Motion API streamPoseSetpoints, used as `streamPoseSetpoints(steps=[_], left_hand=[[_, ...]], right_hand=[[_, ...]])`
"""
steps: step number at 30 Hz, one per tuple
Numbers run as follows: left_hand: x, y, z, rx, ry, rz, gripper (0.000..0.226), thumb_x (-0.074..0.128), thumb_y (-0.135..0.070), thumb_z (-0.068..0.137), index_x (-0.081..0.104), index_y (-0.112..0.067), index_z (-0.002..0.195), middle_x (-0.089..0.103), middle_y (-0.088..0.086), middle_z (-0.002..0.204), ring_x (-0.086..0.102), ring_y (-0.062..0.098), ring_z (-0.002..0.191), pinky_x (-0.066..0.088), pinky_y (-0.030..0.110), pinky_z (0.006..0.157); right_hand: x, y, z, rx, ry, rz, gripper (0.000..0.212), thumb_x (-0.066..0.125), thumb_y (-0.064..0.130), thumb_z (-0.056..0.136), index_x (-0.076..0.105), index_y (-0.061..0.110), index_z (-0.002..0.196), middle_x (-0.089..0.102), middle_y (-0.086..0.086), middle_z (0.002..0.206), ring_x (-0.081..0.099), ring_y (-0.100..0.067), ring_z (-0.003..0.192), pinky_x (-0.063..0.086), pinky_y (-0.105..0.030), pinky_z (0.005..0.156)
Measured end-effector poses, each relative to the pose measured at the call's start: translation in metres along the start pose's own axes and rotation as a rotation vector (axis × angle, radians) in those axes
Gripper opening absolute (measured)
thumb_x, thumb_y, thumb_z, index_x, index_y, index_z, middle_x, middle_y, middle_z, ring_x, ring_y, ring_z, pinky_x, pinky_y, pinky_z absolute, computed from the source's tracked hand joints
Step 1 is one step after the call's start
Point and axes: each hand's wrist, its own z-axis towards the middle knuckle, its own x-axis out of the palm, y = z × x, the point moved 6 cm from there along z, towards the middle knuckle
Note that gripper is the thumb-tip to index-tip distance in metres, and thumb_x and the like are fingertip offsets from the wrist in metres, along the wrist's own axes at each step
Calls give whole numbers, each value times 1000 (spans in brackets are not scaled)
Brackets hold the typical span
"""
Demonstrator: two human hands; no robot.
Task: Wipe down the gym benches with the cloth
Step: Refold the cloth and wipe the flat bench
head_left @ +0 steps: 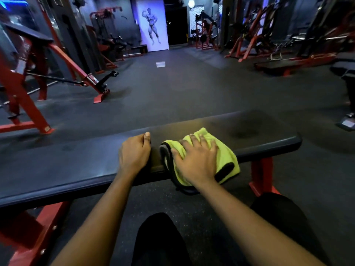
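Beyond the bench, red machines, poster.

Cloth: bright yellow-green with black edge binding. Bench pad: plain black. Bench legs: red. Floor: dark grey with fine pale speckles.

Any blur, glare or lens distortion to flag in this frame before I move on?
Head view: dim overall, blue-purple light at the far wall; the wide lens bows the bench; a faint sheen lies on its pad; far machines look soft; the right hand and cloth read clearly.
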Motion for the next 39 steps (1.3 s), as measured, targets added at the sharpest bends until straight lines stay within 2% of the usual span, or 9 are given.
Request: streamPoseSetpoints(steps=[4, 8, 11, 13, 16, 22, 25, 30, 39], left_hand=[[31, -46, 32, 111, 111, -52, 54, 28, -43, 100, 72, -11, 103, 69, 15, 112, 61, 38, 106, 48, 45, 92], [71, -90, 48, 256, 325, 18, 44, 31, -34, 105, 56, -11, 134, 44, 10, 150, 40, 33, 136, 20, 50, 115], [96, -109, 62, 305, 497, 64, 45, 27, -36, 106, 50, -13, 138, 42, 14, 150, 39, 35, 134, 25, 48, 115], [106, -120, 73, 310, 556, 93, 46, 26, -37, 106, 47, -14, 141, 43, 15, 148, 40, 37, 133, 29, 47, 112], [116, -135, 88, 302, 585, 144, 47, 24, -39, 106, 44, -17, 143, 42, 15, 149, 38, 37, 135, 26, 51, 113], [137, -146, 108, 291, 648, 111, 50, 23, -42, 106, 42, -15, 143, 45, 16, 147, 43, 35, 133, 31, 47, 112], [134, -145, 109, 300, 597, 109, 51, 21, -38, 107, 39, -12, 146, 43, 16, 149, 41, 34, 135, 32, 40, 110], [139, -140, 110, 301, 614, 97, 50, 20, -40, 106, 41, -15, 144, 47, 19, 143, 45, 37, 129, 35, 42, 107], [149, -143, 114, 273, 624, 202, 57, 17, -55, 99, 39, -22, 140, 40, 18, 144, 39, 39, 131, 33, 56, 108]], right_hand=[[-21, -97, 3, 165, -208, 16, 50, 40, 59, 87, 71, 32, 116, 64, 3, 131, 52, -25, 128, 29, -51, 108], [-36, -166, 14, 419, -301, 55, 51, 39, 58, 87, 74, 30, 112, 61, 2, 136, 41, -26, 138, 19, -61, 113], [-27, -157, 8, 706, -314, 209, 42, 56, 55, 82, 67, 41, 120, 31, 4, 160, 6, -28, 152, 6, -71, 110], [-12, -142, -4, 824, -328, 358, 53, 66, 52, 81, 57, 45, 132, 3, 6, 167, -12, -31, 151, 10, -73, 110], [-8, -148, -8, 810, -409, 433, 52, 68, 46, 85, 56, 42, 136, -7, 4, 167, -16, -37, 150, 18, -61, 115], [-21, -204, 17, 940, -443, 469, 39, 64, 30, 93, 62, 34, 132, 2, 1, 167, -11, -39, 150, 6, -38, 119], [-32, -217, 24, 989, -388, 458, 39, 60, 31, 96, 59, 36, 135, -1, 4, 167, -11, -35, 151, 14, -45, 117], [-36, -230, 28, 1018, -373, 429, 38, 57, 35, 97, 58, 39, 135, -1, 6, 167, -8, -35, 151, 23, -50, 115], [-40, -266, 38, 1023, -319, 388, 36, 55, 38, 96, 59, 41, 132, 9, 2, 166, 10, -33, 150, 14, -44, 119]])
